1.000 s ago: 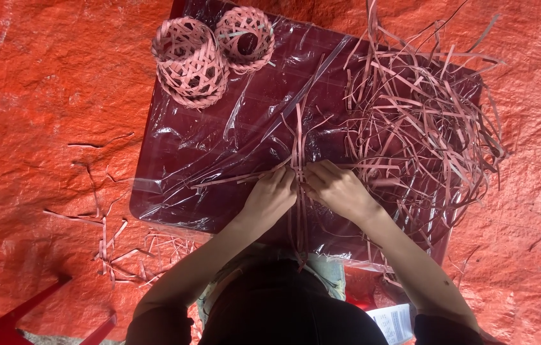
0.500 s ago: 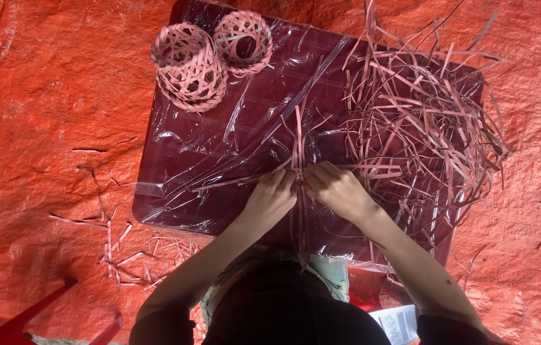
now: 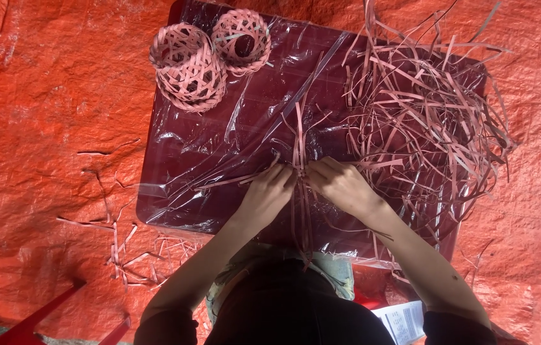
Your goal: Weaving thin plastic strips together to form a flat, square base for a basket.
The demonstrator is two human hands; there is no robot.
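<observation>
My left hand (image 3: 269,193) and my right hand (image 3: 337,184) meet at the middle of a dark red table (image 3: 175,191) covered in clear plastic film. Both pinch a small bundle of thin pink strips (image 3: 298,144) that cross between my fingers and fan out away from me and back toward my lap. A big loose heap of the same pink strips (image 3: 420,121) lies on the right half of the table, just beyond my right hand. Two small woven pink openwork balls (image 3: 189,67) (image 3: 241,40) rest at the table's far left corner.
An orange tarpaulin (image 3: 40,128) covers the ground all around the table. Cut strip scraps (image 3: 123,246) lie scattered on it to the left of my lap. A red bar (image 3: 34,322) shows at the lower left, and a white printed paper (image 3: 401,322) at the lower right.
My hands stay together on the strip bundle with only slight finger movement. The view has shifted a little; nothing else has moved.
</observation>
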